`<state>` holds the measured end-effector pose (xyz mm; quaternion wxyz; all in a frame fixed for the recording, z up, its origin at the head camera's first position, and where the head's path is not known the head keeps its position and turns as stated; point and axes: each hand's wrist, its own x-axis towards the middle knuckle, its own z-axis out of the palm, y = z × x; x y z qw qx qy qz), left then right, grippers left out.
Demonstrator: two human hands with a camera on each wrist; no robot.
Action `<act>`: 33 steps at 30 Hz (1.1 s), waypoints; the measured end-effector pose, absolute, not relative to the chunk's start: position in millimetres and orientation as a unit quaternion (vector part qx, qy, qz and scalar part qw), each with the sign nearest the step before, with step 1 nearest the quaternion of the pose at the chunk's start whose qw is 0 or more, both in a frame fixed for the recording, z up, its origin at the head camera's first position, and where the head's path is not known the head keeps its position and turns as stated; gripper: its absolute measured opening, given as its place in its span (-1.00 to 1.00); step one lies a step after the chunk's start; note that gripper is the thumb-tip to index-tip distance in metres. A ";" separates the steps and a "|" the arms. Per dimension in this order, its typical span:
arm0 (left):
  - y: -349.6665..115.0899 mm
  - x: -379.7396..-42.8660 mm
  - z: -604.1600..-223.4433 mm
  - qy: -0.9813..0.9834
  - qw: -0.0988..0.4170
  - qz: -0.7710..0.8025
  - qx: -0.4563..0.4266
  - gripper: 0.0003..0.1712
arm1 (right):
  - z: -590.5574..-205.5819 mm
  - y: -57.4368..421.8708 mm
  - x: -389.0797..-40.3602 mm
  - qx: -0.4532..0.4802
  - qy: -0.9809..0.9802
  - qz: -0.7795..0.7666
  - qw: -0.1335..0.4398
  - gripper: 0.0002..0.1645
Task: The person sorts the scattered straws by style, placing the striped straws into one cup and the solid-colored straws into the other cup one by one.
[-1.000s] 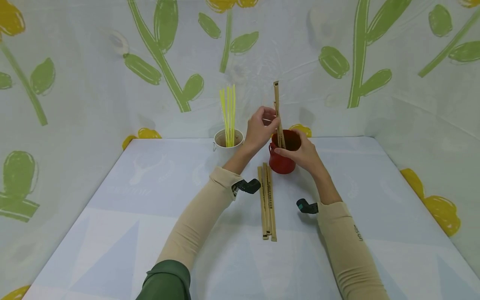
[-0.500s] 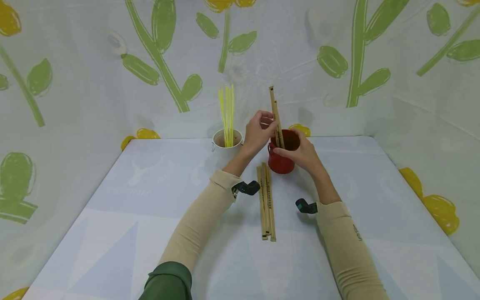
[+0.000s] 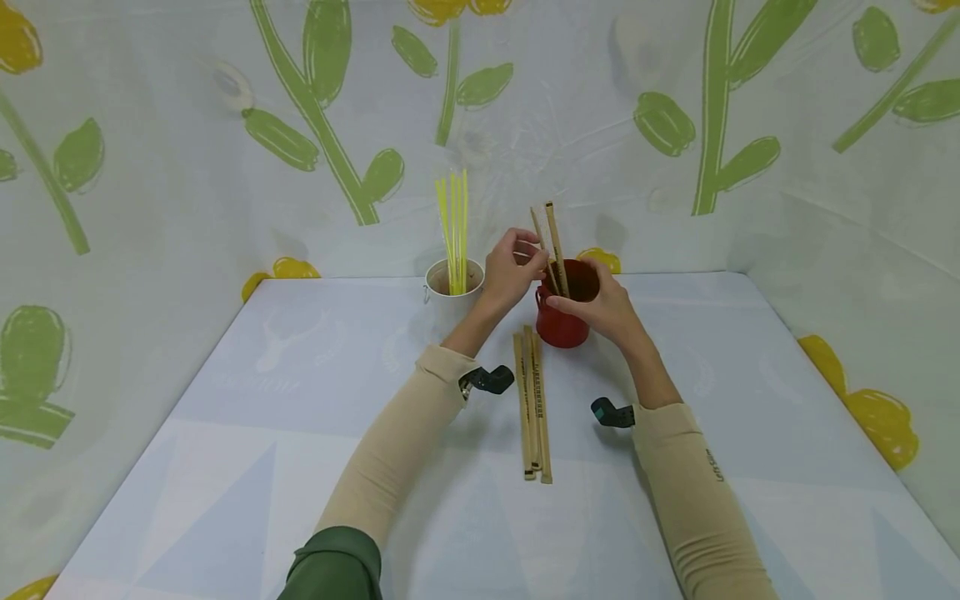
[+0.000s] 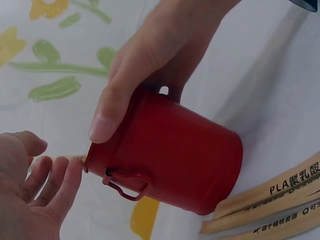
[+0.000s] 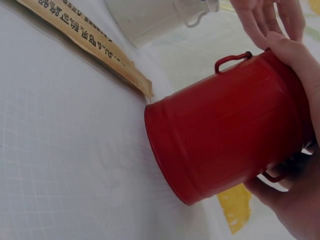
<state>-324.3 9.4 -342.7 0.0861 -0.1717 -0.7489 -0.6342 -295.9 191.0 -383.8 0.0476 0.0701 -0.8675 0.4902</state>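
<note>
My right hand (image 3: 611, 310) holds a small red metal bucket (image 3: 561, 327) by its rim, thumb at the front and fingers behind. Two paper-wrapped straws stand in the bucket: one straw (image 3: 553, 229) nearly upright, the other straw (image 3: 536, 221) leaning left. Beside that leaning straw is my left hand (image 3: 512, 265), fingers loosely bent at the bucket's left rim. In the left wrist view, the left thumb and fingertips (image 4: 76, 167) are apart, with part of a straw (image 4: 75, 157) behind the fingers. Several more wrapped straws (image 3: 534, 400) lie on the table in front of the bucket.
To the left stands a white bucket (image 3: 442, 310) with several yellow straws (image 3: 453, 229) upright in it. The table (image 3: 300, 483) ends at a flower-patterned backdrop (image 3: 555, 108) just behind both buckets. Each wrist carries a small black camera.
The straw at my left hand has gone down into the red bucket and now leans left. My left hand has lowered and drawn slightly left, its fingers loosened. The right hand keeps its hold.
</note>
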 end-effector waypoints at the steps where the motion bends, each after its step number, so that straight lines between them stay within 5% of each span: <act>1: 8.7 -324.7 -343.5 -0.748 0.087 -0.635 -0.172 -0.72 | -383.5 191.0 -295.8 0.070 -0.867 0.490 0.048 0.11; 33: -23.3 -287.8 -367.9 -0.801 0.065 -0.554 -0.216 -0.68 | -385.8 192.3 -297.7 0.073 -0.866 0.493 0.046 0.12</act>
